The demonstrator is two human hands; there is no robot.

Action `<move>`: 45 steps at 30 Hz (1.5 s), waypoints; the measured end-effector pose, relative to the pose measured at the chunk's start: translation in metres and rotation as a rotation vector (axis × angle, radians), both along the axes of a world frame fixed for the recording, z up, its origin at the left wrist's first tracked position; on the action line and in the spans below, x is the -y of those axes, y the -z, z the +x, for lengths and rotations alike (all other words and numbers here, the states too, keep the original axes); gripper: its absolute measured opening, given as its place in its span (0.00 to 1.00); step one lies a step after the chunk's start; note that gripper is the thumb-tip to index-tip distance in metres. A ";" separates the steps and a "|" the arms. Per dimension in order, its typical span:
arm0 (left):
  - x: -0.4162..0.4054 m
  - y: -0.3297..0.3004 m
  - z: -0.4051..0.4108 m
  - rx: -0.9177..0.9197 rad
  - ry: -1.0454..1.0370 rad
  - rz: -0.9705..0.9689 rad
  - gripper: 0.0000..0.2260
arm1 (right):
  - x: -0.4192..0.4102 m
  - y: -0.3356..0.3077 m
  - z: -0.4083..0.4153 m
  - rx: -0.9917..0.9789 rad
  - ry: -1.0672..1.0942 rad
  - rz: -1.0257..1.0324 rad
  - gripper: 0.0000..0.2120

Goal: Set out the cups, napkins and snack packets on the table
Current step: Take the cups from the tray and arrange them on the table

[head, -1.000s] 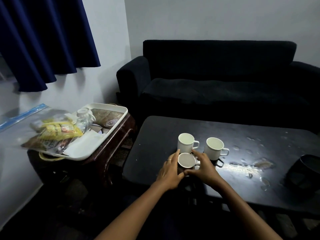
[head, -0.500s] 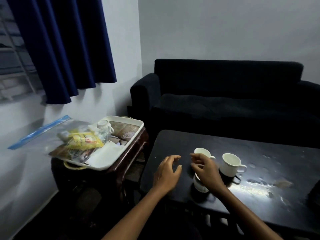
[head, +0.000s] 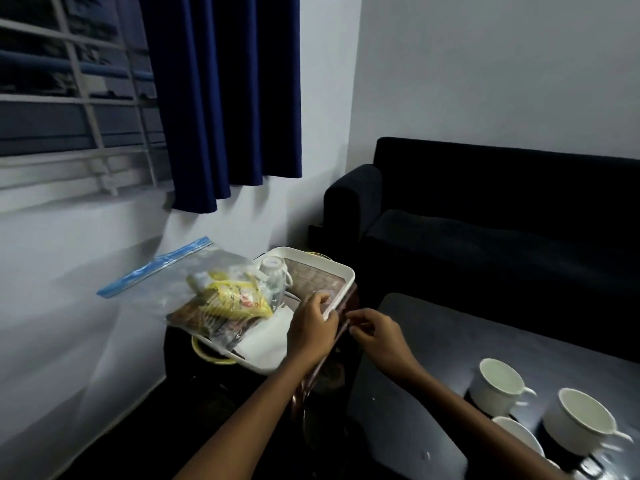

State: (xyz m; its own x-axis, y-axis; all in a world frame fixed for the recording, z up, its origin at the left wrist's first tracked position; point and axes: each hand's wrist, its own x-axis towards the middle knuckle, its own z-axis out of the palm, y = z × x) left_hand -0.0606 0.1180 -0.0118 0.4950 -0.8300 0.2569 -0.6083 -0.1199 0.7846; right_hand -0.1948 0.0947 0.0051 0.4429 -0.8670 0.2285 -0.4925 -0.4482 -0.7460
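Observation:
Three white cups (head: pixel 500 384) stand together on the dark table (head: pixel 433 344) at the lower right. A white tray (head: pixel 343 271) rests on a small side table to the left. It holds a clear zip bag of snack packets (head: pixel 225 296), white napkins (head: pixel 266 337) and one upturned cup (head: pixel 275 268). My left hand (head: pixel 313 323) rests on the tray's near rim beside the napkins, fingers curled, nothing visibly held. Just right of it, my right hand (head: pixel 372 332) hovers with loosely bent fingers and holds nothing.
A dark sofa (head: pixel 502 216) stands behind the table. A blue curtain (head: pixel 225 98) and a barred window (head: pixel 69 98) fill the left wall. The side table (head: pixel 332 362) with the tray sits close to the sofa arm and the dark table's left end.
Both hands left the cups on the table and moved left to the tray. The view swung left, so the cups now sit at the lower right.

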 end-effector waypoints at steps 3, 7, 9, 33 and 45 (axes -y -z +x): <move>0.024 -0.009 0.031 0.137 -0.006 0.019 0.16 | 0.022 -0.001 0.037 0.000 -0.025 0.004 0.12; 0.059 -0.021 0.074 0.337 -0.076 0.112 0.19 | 0.052 0.005 0.085 0.023 -0.027 0.055 0.12; 0.072 -0.023 0.093 0.442 -0.126 0.210 0.20 | 0.067 0.010 0.106 0.040 -0.024 0.108 0.14; 0.109 -0.028 0.110 0.569 -0.249 0.397 0.22 | 0.104 0.032 0.150 0.357 0.130 0.530 0.16; 0.033 -0.065 0.013 0.197 -0.125 -0.008 0.25 | 0.043 -0.020 0.046 0.671 0.178 0.493 0.12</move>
State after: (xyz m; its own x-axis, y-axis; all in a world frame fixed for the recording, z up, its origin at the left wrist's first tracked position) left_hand -0.0474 0.0850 0.0532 0.5333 -0.7630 0.3653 -0.7308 -0.1980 0.6532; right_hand -0.1491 0.0519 0.0249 0.1962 -0.9802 -0.0276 0.0919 0.0464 -0.9947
